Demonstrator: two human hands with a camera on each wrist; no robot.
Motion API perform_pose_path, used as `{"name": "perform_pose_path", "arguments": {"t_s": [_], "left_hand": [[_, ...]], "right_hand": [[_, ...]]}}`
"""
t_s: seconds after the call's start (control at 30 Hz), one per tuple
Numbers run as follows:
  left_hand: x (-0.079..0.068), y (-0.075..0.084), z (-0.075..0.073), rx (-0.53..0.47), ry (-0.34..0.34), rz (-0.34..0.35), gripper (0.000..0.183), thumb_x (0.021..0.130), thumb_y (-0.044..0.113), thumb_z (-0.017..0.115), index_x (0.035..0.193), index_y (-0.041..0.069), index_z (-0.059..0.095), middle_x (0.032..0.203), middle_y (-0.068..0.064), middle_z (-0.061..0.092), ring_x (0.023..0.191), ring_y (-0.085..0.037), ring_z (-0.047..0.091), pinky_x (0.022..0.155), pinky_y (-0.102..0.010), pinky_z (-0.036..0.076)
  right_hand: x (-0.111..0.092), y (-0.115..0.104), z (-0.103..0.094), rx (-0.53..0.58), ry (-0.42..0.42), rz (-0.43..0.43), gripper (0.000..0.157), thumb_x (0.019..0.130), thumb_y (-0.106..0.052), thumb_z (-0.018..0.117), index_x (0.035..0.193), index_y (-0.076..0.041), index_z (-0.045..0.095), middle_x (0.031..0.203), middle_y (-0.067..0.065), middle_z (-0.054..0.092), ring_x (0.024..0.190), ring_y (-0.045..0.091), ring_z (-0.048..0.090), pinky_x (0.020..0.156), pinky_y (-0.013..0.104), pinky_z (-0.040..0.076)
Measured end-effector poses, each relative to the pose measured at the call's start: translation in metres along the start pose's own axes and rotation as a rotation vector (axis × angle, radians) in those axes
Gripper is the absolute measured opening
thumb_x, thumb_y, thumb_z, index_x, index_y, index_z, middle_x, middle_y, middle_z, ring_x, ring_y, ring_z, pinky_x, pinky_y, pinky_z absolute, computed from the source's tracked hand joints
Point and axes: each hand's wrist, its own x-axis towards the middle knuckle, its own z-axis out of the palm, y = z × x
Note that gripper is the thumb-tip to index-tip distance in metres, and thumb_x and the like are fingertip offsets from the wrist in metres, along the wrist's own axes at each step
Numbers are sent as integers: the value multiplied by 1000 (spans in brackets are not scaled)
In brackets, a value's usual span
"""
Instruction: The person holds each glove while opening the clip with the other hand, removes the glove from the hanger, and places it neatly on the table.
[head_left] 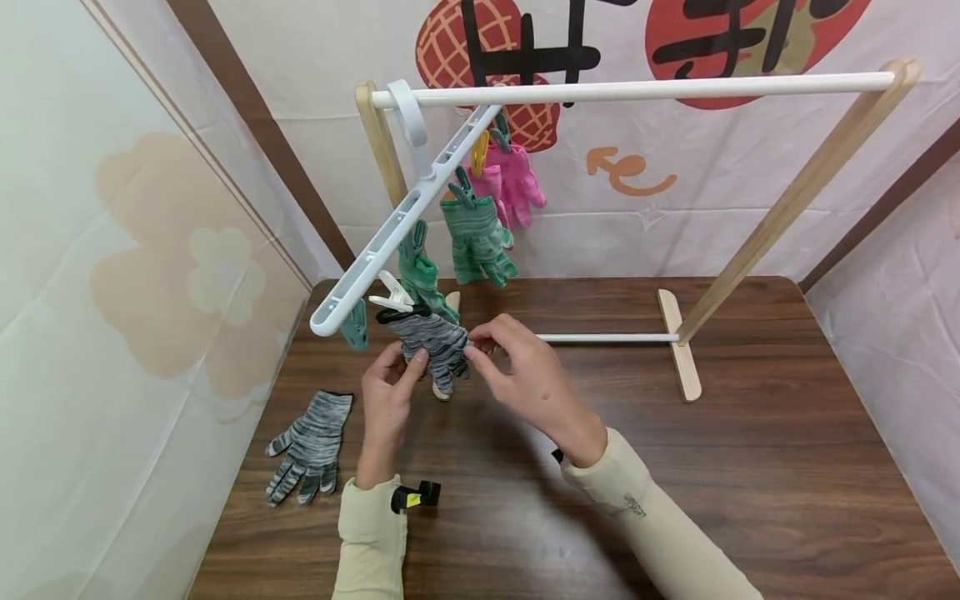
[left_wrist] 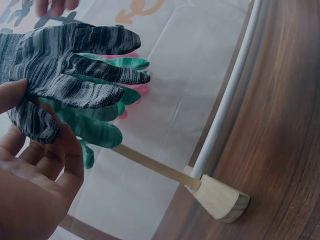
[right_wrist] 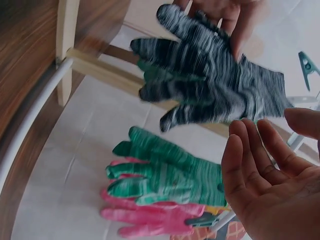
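A grey-and-black striped knit glove (head_left: 431, 337) hangs by its dark cuff from a white clothespin (head_left: 392, 293) near the front end of a pale hanger (head_left: 405, 218). My left hand (head_left: 387, 400) pinches the glove's edge near its thumb, with the thumb on the near face and fingers behind. On the other side, my right hand (head_left: 528, 379) has its fingertips right at the glove's edge. In the right wrist view those fingers (right_wrist: 245, 150) are loosely bent, with the thumb apart from them. A matching grey glove (head_left: 311, 446) lies flat on the table at the left.
Green gloves (head_left: 476, 237) and pink gloves (head_left: 517, 183) hang farther back, clipped with clothespins. A spare teal clothespin (head_left: 355, 325) hangs at the hanger's front end. The hanger hooks over the white bar (head_left: 637, 88) of a wooden rack (head_left: 787, 208) on a brown table (head_left: 750, 492).
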Motion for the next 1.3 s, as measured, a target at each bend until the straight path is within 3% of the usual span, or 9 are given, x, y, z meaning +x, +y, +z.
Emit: {"name": "perform_pose_path", "arguments": {"t_s": [0.13, 0.33, 0.53, 0.8, 1.13, 1.3], "left_hand": [[-1, -1, 5, -17, -12, 4, 9, 97, 12, 75, 105, 15, 75, 92, 6, 70, 79, -5, 60, 72, -19, 51], [-1, -1, 8, -1, -21, 6, 17, 97, 3, 70, 108, 15, 75, 94, 9, 71, 82, -5, 61, 73, -19, 52], [-2, -1, 9, 16, -38, 16, 13, 96, 11, 74, 108, 15, 75, 96, 3, 71, 80, -6, 61, 70, -20, 52], [-4, 0, 10, 8, -51, 26, 13, 97, 12, 74, 109, 15, 75, 96, 1, 71, 81, -6, 61, 70, -18, 52], [-5, -2, 10, 24, -62, 43, 14, 97, 6, 72, 109, 14, 74, 92, 6, 67, 79, -6, 58, 69, -18, 50], [-6, -3, 10, 35, -60, 34, 14, 97, 5, 72, 106, 16, 74, 90, 7, 67, 78, -5, 57, 68, -17, 48]], "right_hand": [[3, -5, 4, -4, -13, -31, 17, 103, -24, 68, 116, -13, 71, 108, -1, 68, 95, 15, 65, 81, 28, 54], [9, -11, 7, 13, -24, -55, 26, 103, -27, 67, 124, -12, 68, 116, 1, 68, 104, 16, 67, 87, 30, 58], [14, -17, 10, 21, -24, -87, 30, 103, -27, 67, 129, -11, 66, 122, 2, 68, 93, 16, 64, 82, 29, 56], [23, -20, 13, -6, 38, -159, 32, 103, -27, 67, 130, -9, 66, 125, 2, 66, 119, 15, 60, 101, 34, 55], [24, -23, 15, 44, 44, -159, 33, 104, -26, 66, 132, -8, 64, 125, 4, 65, 111, 17, 64, 93, 32, 57], [27, -27, 14, 49, 113, -162, 31, 102, -25, 68, 129, -8, 67, 124, 5, 65, 116, 16, 62, 99, 33, 55]]}}
